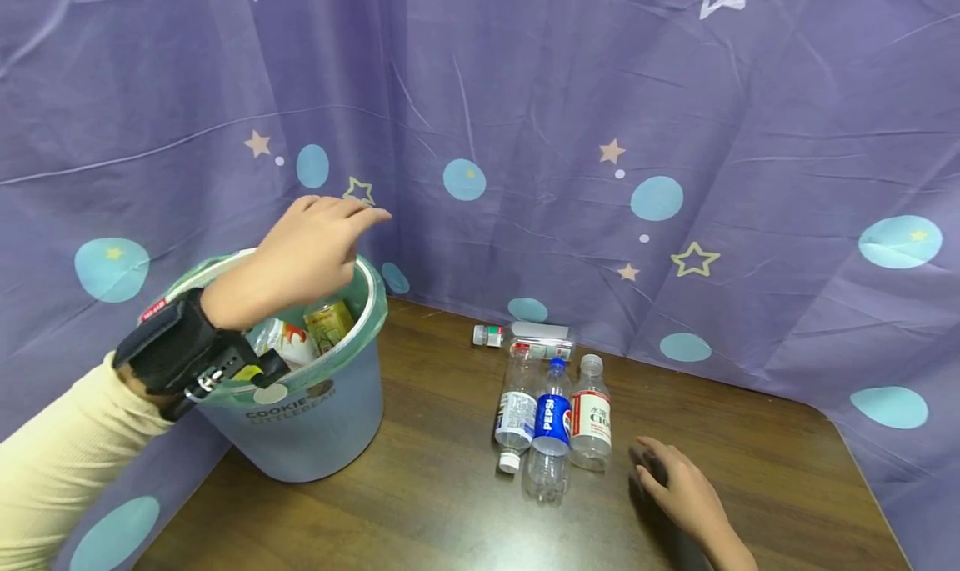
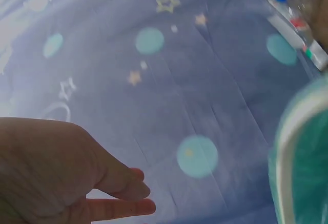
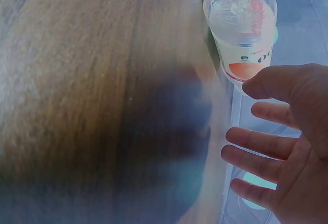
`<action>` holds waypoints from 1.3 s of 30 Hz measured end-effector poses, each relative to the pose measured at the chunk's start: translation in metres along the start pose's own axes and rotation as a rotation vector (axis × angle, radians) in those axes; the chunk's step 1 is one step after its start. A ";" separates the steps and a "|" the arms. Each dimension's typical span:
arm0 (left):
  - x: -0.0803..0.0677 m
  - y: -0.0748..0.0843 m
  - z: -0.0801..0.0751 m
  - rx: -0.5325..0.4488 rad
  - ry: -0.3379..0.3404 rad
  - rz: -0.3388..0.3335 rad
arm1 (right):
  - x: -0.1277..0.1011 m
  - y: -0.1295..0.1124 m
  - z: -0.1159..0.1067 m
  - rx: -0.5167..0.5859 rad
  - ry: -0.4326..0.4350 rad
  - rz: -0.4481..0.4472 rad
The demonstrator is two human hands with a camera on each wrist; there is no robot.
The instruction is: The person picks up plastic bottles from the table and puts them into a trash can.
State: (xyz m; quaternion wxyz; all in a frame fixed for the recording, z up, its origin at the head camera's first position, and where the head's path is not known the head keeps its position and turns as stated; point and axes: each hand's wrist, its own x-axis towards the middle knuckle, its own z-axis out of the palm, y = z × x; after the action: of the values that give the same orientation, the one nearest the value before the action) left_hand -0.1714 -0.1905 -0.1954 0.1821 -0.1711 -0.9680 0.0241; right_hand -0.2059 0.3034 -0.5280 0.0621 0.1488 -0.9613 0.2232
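1. Hovering over the blue bin point(image 1: 315, 421), the left hand point(image 1: 303, 254) has its grip spread, fingers straight and holding nothing; the right hand point(image 1: 678, 483) lies loose on the wooden surface point(image 1: 420, 504), just beside the red-labelled bottle point(image 1: 590, 417) and Pepsi bottle point(image 1: 552, 413).
2. Left wrist view: relaxed fingers point(image 2: 120, 207) before the purple curtain point(image 2: 205, 80).
3. Right wrist view: grip apart, fingers point(image 3: 256, 144) near the red-labelled bottle's base point(image 3: 241, 24).

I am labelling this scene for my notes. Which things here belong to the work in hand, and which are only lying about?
In the work:
left hand, open above the bin
bin, with a can and wrappers inside
right hand, open, beside the red-label bottle
Pepsi bottle
white-label bottle

Lying about:
bottle by the curtain
star-print curtain
wooden table
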 end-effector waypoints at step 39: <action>-0.026 0.095 0.183 -0.294 0.164 0.091 | 0.052 -0.042 -0.058 -0.086 0.099 -0.120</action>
State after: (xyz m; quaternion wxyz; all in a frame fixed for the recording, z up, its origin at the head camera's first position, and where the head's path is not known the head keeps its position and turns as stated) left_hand -0.1838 -0.1075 -0.3853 0.2322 -0.2412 -0.9342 -0.1236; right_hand -0.2386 0.2804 -0.4494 0.1294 0.1919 -0.9552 0.1845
